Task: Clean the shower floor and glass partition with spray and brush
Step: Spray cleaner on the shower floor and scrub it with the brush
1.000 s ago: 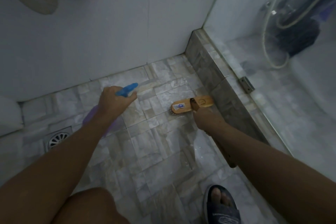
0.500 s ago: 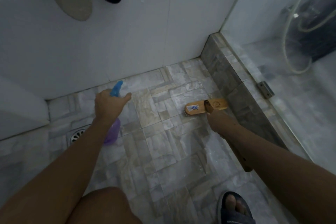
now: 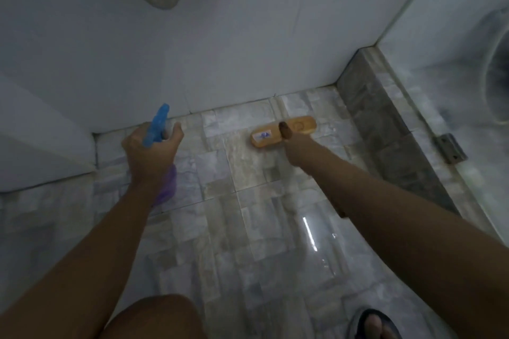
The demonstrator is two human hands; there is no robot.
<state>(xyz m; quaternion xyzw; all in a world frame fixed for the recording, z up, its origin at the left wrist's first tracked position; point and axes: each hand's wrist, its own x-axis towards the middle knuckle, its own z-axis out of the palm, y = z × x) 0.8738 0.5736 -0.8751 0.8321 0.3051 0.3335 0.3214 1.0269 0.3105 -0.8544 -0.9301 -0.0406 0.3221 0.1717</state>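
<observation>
With left fingers (image 3: 176, 133) curled round the spray bottle (image 3: 159, 124), gripped the long-handled scrubbing brush (image 3: 283, 135) in the right hand (image 3: 298, 153), head flat at the far edge of the tiled floor (image 3: 248, 228). Called for firm, overlapping strokes.

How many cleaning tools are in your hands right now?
2. Spray bottle in the left hand; brush in the right hand, its head on the floor. Neither hand shows anything else.

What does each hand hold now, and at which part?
The left hand grips the spray bottle at its neck. The right hand grips the brush by its handle, close to the head.
</observation>
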